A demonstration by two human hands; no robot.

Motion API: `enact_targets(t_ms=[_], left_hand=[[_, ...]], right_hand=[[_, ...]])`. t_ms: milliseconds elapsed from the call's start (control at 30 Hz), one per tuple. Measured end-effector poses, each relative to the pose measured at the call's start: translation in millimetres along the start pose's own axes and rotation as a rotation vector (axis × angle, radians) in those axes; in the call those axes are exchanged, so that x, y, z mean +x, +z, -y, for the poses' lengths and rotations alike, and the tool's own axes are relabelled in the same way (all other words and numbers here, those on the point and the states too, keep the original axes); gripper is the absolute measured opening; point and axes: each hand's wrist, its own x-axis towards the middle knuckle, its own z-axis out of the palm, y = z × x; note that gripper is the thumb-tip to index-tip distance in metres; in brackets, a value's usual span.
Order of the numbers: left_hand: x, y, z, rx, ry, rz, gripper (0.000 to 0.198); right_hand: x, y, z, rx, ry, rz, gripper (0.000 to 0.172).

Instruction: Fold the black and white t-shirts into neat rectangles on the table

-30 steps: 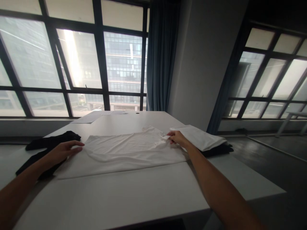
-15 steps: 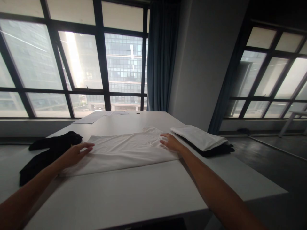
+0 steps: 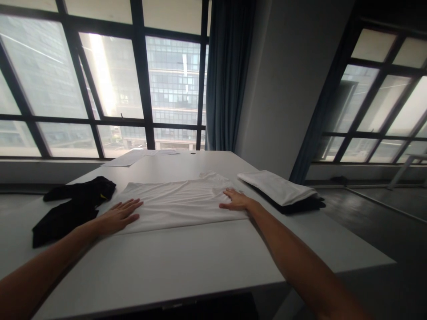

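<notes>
A white T-shirt (image 3: pixel 176 202), folded lengthwise and somewhat wrinkled, lies across the table in front of me. Flat on its left end rests my left hand (image 3: pixel 120 215), open with the fingers spread. At the shirt's right end, near the bunched collar, my right hand (image 3: pixel 236 200) is also open, its palm down and fingers apart. Neither hand grips the cloth. Just beyond my left forearm lies a crumpled black garment (image 3: pixel 71 209) with a small yellow mark.
To the right, a folded white garment (image 3: pixel 280 186) lies on a folded black one (image 3: pixel 305 206). Papers (image 3: pixel 125 158) rest at the far left of the white table (image 3: pixel 187 262). Behind it are windows (image 3: pixel 173 84), a blue curtain (image 3: pixel 228 80) and a pillar (image 3: pixel 283 89).
My left hand has moved right and flattened onto the shirt with its fingers spread. My right hand has spread and lowered over the collar end. The view has tilted down slightly.
</notes>
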Motion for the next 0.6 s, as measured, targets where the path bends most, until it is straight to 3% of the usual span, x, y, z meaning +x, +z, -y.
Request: enact_targets(t_ms=[200,267,333,400,500,600], left_hand=[[-16.9,-32.6,-16.3,-0.152,0.102,-0.019,0.071],[-19.1,-42.1,-18.5,-0.251,0.081,-0.007,0.064],[-16.9,-44.8,-16.4,-0.306,0.032,-0.014,0.066],[-11.0,-39.4,-9.7,-0.301,0.002,-0.077,0.069],[-0.4,-20.3,5.0,-0.217,-0.029,-0.171,0.079],[5.5,-1.6,16.4,-0.133,-0.066,-0.145,0.084]], right_hand=[[-11.2,-17.1,-2.1,0.039,-0.067,0.072,0.12],[-18.2,-27.8,-5.6,0.065,-0.052,0.111,0.111],[-22.7,-36.2,-8.6,0.078,-0.027,0.119,0.089],[-21.5,-38.9,-10.3,0.072,-0.019,0.021,0.072],[-9.3,-28.3,-11.9,0.067,-0.046,-0.204,0.063],[4.4,-6.9,-15.8,0.093,-0.081,-0.234,0.059]])
